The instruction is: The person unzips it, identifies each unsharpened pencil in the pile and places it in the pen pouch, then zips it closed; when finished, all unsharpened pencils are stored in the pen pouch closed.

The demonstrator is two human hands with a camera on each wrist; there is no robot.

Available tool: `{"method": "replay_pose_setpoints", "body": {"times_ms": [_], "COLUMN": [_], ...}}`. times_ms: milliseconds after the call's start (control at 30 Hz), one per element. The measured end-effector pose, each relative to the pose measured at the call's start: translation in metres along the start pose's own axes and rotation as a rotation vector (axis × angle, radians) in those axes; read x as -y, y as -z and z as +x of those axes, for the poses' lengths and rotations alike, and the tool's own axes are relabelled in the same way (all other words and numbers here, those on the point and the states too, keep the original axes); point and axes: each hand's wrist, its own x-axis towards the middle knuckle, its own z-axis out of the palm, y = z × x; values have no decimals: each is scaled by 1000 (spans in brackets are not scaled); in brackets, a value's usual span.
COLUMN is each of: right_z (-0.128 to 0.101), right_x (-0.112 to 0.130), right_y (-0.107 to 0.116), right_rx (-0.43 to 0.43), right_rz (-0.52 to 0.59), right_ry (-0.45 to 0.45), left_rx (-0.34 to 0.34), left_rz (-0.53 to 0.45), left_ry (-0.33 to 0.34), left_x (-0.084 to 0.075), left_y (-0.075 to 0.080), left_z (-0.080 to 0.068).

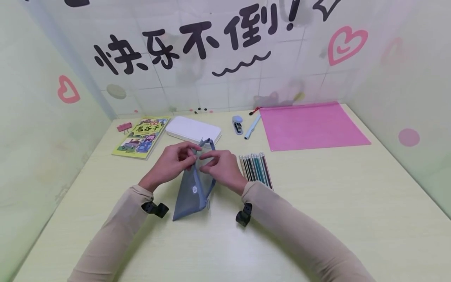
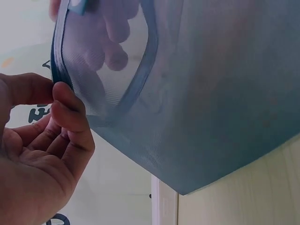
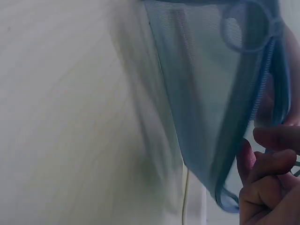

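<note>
A blue-grey mesh zip pouch [image 1: 192,192] stands tilted on the pale yellow table [image 1: 317,203], its lower end resting on the surface. My left hand [image 1: 176,160] pinches the pouch's zipper edge between thumb and forefinger; the left wrist view shows this pinch on the pouch [image 2: 211,117] rim. My right hand [image 1: 215,165] grips the opposite side of the pouch mouth, its fingers [image 3: 267,187] curled at the zipper edge of the pouch [image 3: 211,108]. The mouth is held apart between both hands. Nothing shows inside the mesh.
A row of several pencils [image 1: 255,170] lies just right of my right hand. Behind are a white case [image 1: 193,130], a picture book [image 1: 142,137], a pink binder clip [image 1: 124,127], a small stapler [image 1: 238,124], a pen [image 1: 252,126] and a pink folder [image 1: 311,125]. Walls enclose three sides.
</note>
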Motion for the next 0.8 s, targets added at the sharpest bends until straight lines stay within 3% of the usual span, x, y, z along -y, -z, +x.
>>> {"method": "replay_pose_setpoints", "body": {"times_ms": [167,333,467,800], "right_z": [-4,-9,-11,-11], "right_x": [-4,-18,-29,-48], "right_y": [24,58,79,95], "right_rx": [-11,-14,41,164], "right_rz": [-27,-178,-281,-412], "right_ry": [-13,39,75,54], "left_rx": [-2,-8,-11,-4], "left_rz": [-8,-20,-20,-15], "left_ry": [14,21,21,40], "left_x": [-1,-1,0,1], "left_y": [1,2,3,4], "left_z": [0,0,-1,-2]}}
